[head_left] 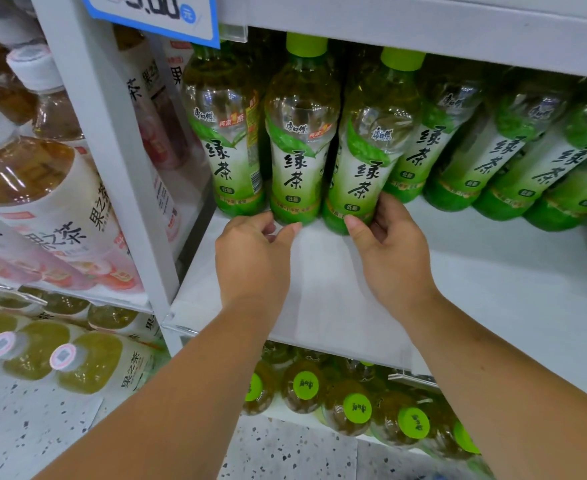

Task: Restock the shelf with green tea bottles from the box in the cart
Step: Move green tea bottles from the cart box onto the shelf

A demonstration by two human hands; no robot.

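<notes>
The middle bottle is standing at the back of the shelf board. A second bottle is standing just left of it and a third bottle just right, with more bottles running on rightward. The left hand is sitting just in front of its base, and the right hand is gripping the third bottle's base. The post is rising to its left, with other drinks sitting beyond. Below it, further bottles are filling a lower shelf.
</notes>
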